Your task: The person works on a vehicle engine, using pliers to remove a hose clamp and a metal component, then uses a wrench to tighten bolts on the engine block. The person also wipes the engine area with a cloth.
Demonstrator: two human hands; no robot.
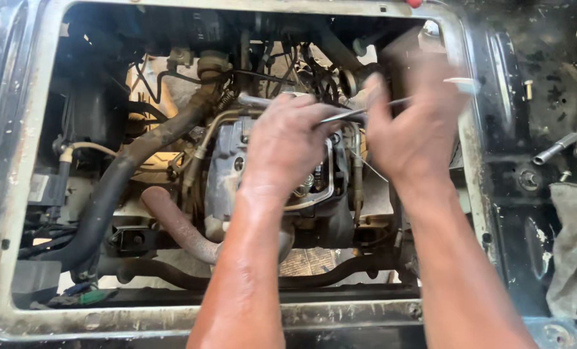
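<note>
Both of my hands reach into an open engine bay over a grey engine (227,174). My left hand (287,143) is closed around a metal wrench (255,100), whose end sticks out to the left of my knuckles. My right hand (417,123), blurred by motion, pinches a thin metal blade tool (459,83) that runs from my left hand toward the upper right. The two hands almost touch above the engine's top.
A black rubber hose (117,187) and a rusty pipe (178,223) cross the left of the bay. The painted metal frame (17,168) rings the opening. At right, a socket wrench (559,147), bolts and a grey rag (576,245) lie on the dirty floor panel.
</note>
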